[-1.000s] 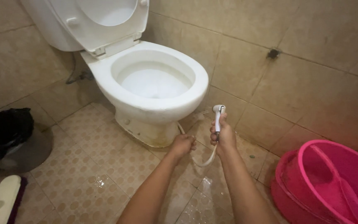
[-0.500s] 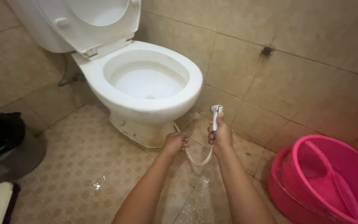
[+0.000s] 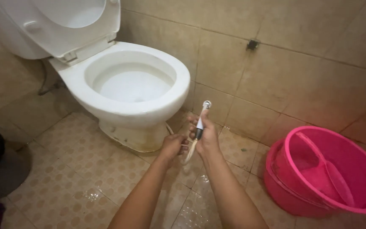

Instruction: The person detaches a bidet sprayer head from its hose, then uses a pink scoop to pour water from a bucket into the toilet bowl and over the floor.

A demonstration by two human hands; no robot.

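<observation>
Ahead of hands: toilet (image 3: pixel 136 85) standing open, lid up.
Right hand (image 3: pixel 207 136): clenching the sprayer (image 3: pixel 201 120), nozzle pointing up toward the wall (image 3: pixel 276 72).
Left hand (image 3: pixel 173 146): gripping the hose (image 3: pixel 188 153) just beside the right.
Risk: likely spraying the wall if triggered; wet floor (image 3: pixel 85 178) looking slippery.
Room: bucket (image 3: pixel 331 169) crowding the right; floor lying open to the left.

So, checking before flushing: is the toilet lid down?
No, the lid stands raised behind the open toilet bowl.
</observation>
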